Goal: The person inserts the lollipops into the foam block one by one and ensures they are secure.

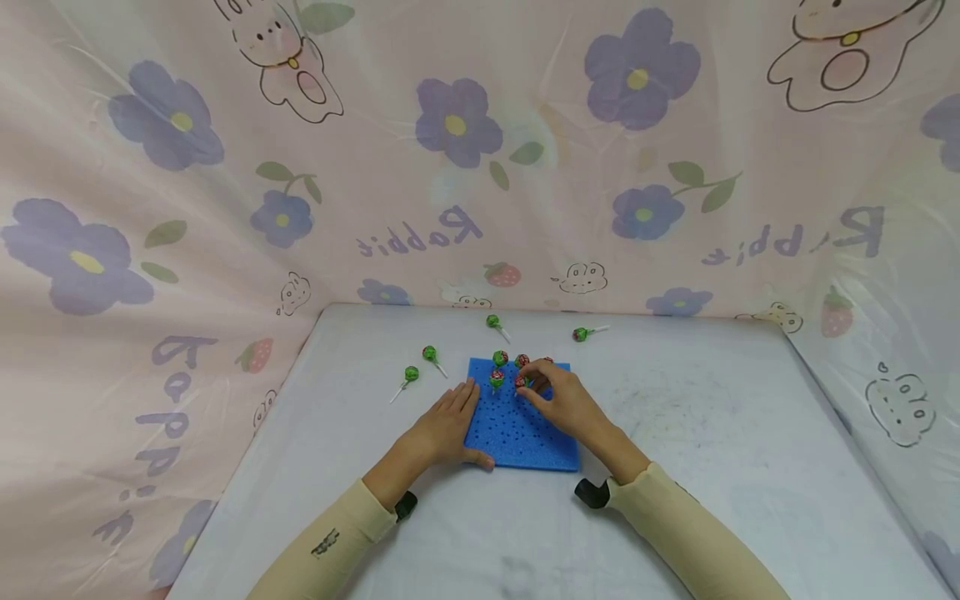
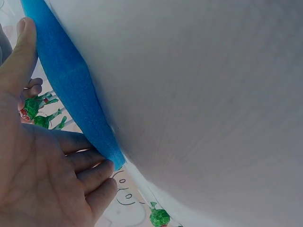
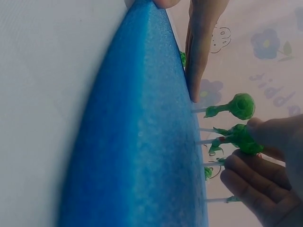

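A blue foam block [image 1: 525,437] dotted with small holes lies on the table. My left hand [image 1: 438,429] steadies it, its fairly straight fingers against the left side and the thumb at the near edge. Between thumb and fingers, my right hand [image 1: 566,404] pinches a lollipop [image 1: 520,382] in a green and red wrapper, over the block's far half. In the right wrist view, this lollipop [image 3: 244,139] has its stick pointing into the foam. Several others stand upright in the block, including a lollipop [image 1: 500,358] at the far edge; one is partly hidden behind my right hand.
Loose lollipops lie on the white table [image 1: 712,433]: one lollipop [image 1: 492,321] beyond the block, another [image 1: 580,334] at the far right, and two [image 1: 429,353] to the left. A patterned curtain [image 1: 525,183] rises behind the table and along its sides.
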Available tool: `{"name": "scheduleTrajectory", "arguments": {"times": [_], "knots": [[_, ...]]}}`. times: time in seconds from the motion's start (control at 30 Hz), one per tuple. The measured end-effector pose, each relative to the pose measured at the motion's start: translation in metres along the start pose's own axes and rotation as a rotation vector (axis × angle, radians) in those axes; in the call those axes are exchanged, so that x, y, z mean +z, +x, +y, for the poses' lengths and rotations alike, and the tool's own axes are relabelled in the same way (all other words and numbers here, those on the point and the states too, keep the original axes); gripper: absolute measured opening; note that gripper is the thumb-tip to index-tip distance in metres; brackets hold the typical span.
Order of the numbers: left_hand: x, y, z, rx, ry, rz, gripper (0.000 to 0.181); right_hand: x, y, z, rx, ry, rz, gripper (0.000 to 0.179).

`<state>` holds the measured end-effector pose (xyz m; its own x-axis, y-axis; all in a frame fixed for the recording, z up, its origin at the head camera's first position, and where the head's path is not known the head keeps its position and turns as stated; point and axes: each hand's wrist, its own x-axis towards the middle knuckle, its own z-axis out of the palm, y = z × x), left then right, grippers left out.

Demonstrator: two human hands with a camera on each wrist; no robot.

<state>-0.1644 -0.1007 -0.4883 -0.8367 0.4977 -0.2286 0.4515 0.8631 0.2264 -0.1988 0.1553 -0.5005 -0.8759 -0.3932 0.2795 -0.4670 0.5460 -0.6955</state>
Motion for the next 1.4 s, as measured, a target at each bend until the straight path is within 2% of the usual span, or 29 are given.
{"name": "scheduleTrajectory", "arguments": {"times": [0.4, 0.87, 1.23, 1.4], "knots": [[-0.001, -0.002, 0.002, -0.004, 0.003, -0.005, 0.130, -0.001, -0.001, -0.002, 0.002, 0.005, -0.016, 0.028], [-0.001, -0.002, 0.001, -0.004, 0.001, -0.005, 0.130, -0.007, -0.005, -0.002, -0.010, 0.002, 0.004, 0.032], [-0.001, -0.002, 0.002, -0.011, 0.010, -0.017, 0.131, -0.023, -0.010, 0.006, -0.101, 0.004, 0.040, 0.020], [-0.001, -0.002, 0.001, -0.001, -0.003, -0.011, 0.131, -0.034, -0.010, 0.011, -0.135, 0.016, 0.094, 0.015]]}}
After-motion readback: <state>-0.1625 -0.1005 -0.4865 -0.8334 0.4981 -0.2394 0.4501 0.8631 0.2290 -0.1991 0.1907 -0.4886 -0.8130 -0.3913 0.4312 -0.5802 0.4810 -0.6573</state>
